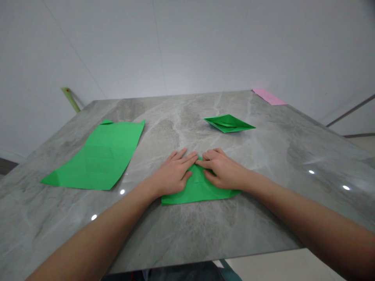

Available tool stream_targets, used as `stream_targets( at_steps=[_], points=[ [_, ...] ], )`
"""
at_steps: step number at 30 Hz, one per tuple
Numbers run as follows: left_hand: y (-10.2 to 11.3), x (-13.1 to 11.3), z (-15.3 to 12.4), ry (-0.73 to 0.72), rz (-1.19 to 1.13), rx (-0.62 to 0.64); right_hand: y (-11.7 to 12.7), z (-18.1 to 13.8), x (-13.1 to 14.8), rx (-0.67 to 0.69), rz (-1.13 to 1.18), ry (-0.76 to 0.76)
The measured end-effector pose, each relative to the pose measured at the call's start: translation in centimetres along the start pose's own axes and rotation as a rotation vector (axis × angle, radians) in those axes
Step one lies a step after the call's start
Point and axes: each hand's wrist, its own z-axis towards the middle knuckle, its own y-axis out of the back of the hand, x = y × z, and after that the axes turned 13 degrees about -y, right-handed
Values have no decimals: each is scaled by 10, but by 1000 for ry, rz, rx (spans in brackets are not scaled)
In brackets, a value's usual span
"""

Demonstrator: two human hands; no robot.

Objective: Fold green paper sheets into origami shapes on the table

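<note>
A folded green paper (pixel 197 192) lies on the grey marble table (pixel 263 218) in front of me. My left hand (pixel 173 173) lies flat on its left half, fingers stretched out and pressing down. My right hand (pixel 222 168) rests on the right half, fingers extended toward the left hand and pressing the top fold. The fingertips of both hands meet at the paper's upper middle. Most of the paper's top edge is hidden under the hands.
A creased, unfolded green sheet (pixel 99 155) lies to the left. A finished green paper boat (pixel 229 123) sits beyond my right hand. A pink sheet (pixel 269 96) lies at the far right corner. A green stick (pixel 70 99) leans on the wall.
</note>
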Motion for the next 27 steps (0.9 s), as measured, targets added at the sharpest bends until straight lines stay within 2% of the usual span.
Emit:
stream_targets(
  at_steps=[8,17,27],
  points=[
    [4,0,-1,-13,14,44,5,-5,3,60,42,73],
    [1,3,-2,-33,33,20,13,-13,9,126,105,136],
    [5,1,-1,-6,34,63,16,-21,9,201,151,188]
  ],
)
